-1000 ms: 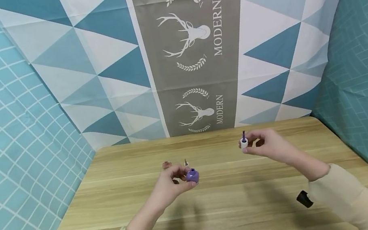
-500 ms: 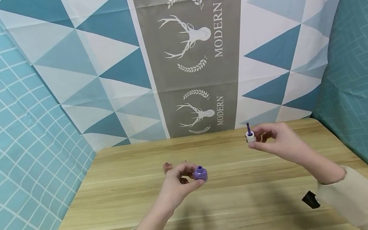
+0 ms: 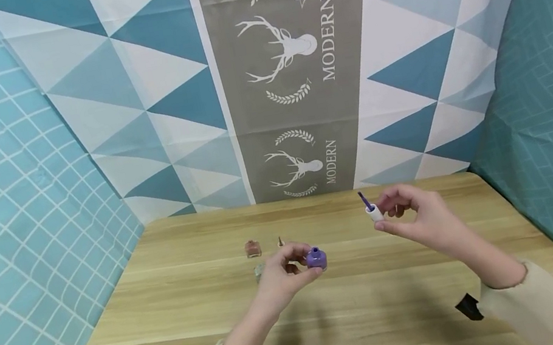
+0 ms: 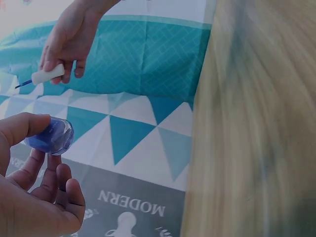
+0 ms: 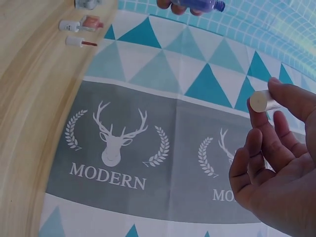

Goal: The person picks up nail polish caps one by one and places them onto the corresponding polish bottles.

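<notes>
My left hand (image 3: pixel 283 277) pinches a small purple nail polish bottle (image 3: pixel 316 258) between thumb and fingers, above the table. Its neck is uncapped and points up. To the right and a little farther off, my right hand (image 3: pixel 423 217) holds the white cap (image 3: pixel 374 213) of a nail polish by its side. The purple-coated brush (image 3: pixel 364 199) sticks up out of the cap and leans left. A gap separates bottle and brush. In the left wrist view the bottle (image 4: pixel 52 137) looks glassy around the purple polish. The right wrist view shows the cap's round end (image 5: pixel 257 101).
A pinkish-brown nail polish bottle (image 3: pixel 253 249) stands on the wooden table (image 3: pixel 195 310), beyond my left hand. Near it a cap with its brush (image 3: pixel 280 242) upright is partly covered by that hand. A pale greenish bottle (image 3: pixel 259 271) is also half hidden. Patterned cloth hangs behind.
My left hand has moved right with the purple bottle, uncovering the bottles behind it. My right hand has shifted slightly right, and the brush has tipped from upright to leaning left.
</notes>
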`<state>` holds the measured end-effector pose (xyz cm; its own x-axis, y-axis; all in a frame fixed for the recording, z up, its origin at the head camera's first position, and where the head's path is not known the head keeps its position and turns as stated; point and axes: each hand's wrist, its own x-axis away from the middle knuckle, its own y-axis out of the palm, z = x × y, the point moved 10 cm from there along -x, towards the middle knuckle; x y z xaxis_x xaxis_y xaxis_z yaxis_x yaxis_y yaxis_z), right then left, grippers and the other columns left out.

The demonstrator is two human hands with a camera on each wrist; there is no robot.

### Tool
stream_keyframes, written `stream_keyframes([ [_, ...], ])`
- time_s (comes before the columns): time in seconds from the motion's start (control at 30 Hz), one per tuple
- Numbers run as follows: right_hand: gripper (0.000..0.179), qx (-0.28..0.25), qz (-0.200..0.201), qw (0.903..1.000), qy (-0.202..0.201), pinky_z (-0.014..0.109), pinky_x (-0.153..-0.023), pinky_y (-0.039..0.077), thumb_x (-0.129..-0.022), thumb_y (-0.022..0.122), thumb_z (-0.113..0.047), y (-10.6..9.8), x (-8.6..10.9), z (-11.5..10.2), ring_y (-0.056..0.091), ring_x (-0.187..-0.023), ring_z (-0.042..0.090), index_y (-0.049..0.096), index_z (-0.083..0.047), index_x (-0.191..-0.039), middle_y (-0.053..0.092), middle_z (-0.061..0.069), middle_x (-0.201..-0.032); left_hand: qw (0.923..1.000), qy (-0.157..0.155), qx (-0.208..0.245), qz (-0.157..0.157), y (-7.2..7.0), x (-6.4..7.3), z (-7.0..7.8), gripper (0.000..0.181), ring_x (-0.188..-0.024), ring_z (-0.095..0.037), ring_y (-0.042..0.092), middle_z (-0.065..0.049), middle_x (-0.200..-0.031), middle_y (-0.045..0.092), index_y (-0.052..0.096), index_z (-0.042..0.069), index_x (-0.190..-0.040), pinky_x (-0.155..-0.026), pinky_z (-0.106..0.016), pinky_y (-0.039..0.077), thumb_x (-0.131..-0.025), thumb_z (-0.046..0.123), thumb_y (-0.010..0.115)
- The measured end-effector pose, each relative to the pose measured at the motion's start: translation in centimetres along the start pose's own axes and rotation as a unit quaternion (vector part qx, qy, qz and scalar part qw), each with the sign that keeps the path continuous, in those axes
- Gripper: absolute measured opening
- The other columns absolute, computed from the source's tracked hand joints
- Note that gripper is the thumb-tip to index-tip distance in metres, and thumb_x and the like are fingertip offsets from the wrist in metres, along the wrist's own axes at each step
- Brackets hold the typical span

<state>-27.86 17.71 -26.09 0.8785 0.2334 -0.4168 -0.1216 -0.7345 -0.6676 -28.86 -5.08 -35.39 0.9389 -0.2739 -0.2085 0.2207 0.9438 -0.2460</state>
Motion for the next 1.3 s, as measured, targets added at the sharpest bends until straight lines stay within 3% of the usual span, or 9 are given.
stream_keyframes([
  [0.23,0.029,0.023,0.012,0.9997,-0.005,0.024,-0.066,0.046,-0.076,0.079,-0.022,0.5,0.6,0.5,0.054,-0.078,0.018,0.06,-0.015,-0.096,0.062,-0.001,-0.086,0.9999,0.014,-0.001,0.001,1.2,-0.1,-0.6,0.029,-0.087,-0.022,0.056,-0.009,-0.094,0.064,0.065,0.004,-0.099,-0.068,-0.02,0.045,-0.073,0.009,0.078],
  [0.4,0.027,0.028,0.019,0.9992,-0.021,0.024,-0.067,0.047,-0.076,0.079,-0.02,0.9,1.0,0.7,0.054,-0.075,0.013,0.062,-0.015,-0.096,0.063,-0.004,-0.084,0.9999,0.015,-0.001,-0.001,2.0,-0.2,-1.2,0.028,-0.084,-0.014,0.055,-0.009,-0.095,0.065,0.066,0.004,-0.1,-0.07,-0.021,0.047,-0.074,0.006,0.077],
  [0.53,0.024,0.025,0.023,0.9984,-0.044,0.024,-0.066,0.048,-0.076,0.079,-0.017,1.2,1.3,0.6,0.054,-0.073,0.009,0.064,-0.017,-0.094,0.063,-0.007,-0.085,0.9999,0.005,-0.004,-0.01,2.5,0.2,-0.4,0.027,-0.084,-0.016,0.056,-0.01,-0.094,0.065,0.065,0.001,-0.101,-0.07,-0.021,0.046,-0.075,0.002,0.074],
  [0.63,0.023,0.023,0.017,0.9985,-0.047,0.024,-0.067,0.049,-0.076,0.079,-0.015,1.6,1.5,0.7,0.055,-0.074,0.008,0.064,-0.018,-0.094,0.063,-0.009,-0.087,0.9999,0.009,-0.004,-0.013,2.9,0.1,-0.8,0.027,-0.084,-0.016,0.056,-0.01,-0.094,0.065,0.064,0.001,-0.101,-0.07,-0.021,0.046,-0.076,0.003,0.074],
  [0.73,0.024,0.026,0.01,0.9984,-0.049,0.025,-0.069,0.049,-0.076,0.079,-0.014,2.0,1.6,0.7,0.055,-0.075,0.008,0.064,-0.02,-0.093,0.064,-0.011,-0.088,0.9998,0.017,0.0,-0.01,3.2,-0.4,-2.4,0.029,-0.082,-0.012,0.056,-0.009,-0.094,0.066,0.065,0.003,-0.101,-0.07,-0.02,0.046,-0.075,0.005,0.076],
  [0.83,0.025,0.029,0.005,0.9978,-0.059,0.025,-0.069,0.05,-0.076,0.079,-0.013,2.3,1.8,0.7,0.056,-0.075,0.007,0.064,-0.022,-0.093,0.063,-0.013,-0.089,0.9997,0.022,-0.003,-0.008,3.4,-0.5,-2.7,0.029,-0.081,-0.009,0.055,-0.009,-0.094,0.066,0.065,0.004,-0.101,-0.07,-0.02,0.046,-0.074,0.005,0.077],
  [0.93,0.024,0.03,0.003,0.9971,-0.07,0.025,-0.069,0.05,-0.076,0.079,-0.013,2.5,1.9,0.6,0.056,-0.076,0.006,0.064,-0.022,-0.094,0.063,-0.013,-0.09,0.9997,0.021,-0.006,-0.009,3.5,-0.3,-2.3,0.028,-0.082,-0.011,0.055,-0.01,-0.095,0.066,0.065,0.002,-0.101,-0.07,-0.022,0.046,-0.075,0.003,0.075],
  [1.17,0.021,0.026,-0.003,0.9955,-0.091,0.026,-0.07,0.049,-0.078,0.077,-0.015,2.8,1.7,-0.4,0.054,-0.076,0.004,0.066,-0.022,-0.095,0.064,-0.013,-0.091,0.9997,0.017,-0.01,-0.018,3.5,0.8,0.6,0.024,-0.086,-0.02,0.055,-0.011,-0.093,0.064,0.064,0.0,-0.098,-0.073,-0.026,0.045,-0.076,0.002,0.073],
  [1.3,0.021,0.019,-0.009,0.9945,-0.102,0.026,-0.07,0.049,-0.078,0.077,-0.014,3.0,1.6,-0.9,0.054,-0.076,0.004,0.066,-0.022,-0.095,0.064,-0.013,-0.091,0.9997,0.012,-0.005,-0.018,3.5,1.0,1.0,0.024,-0.088,-0.027,0.056,-0.011,-0.092,0.064,0.064,0.0,-0.099,-0.073,-0.027,0.044,-0.076,0.002,0.073],
])
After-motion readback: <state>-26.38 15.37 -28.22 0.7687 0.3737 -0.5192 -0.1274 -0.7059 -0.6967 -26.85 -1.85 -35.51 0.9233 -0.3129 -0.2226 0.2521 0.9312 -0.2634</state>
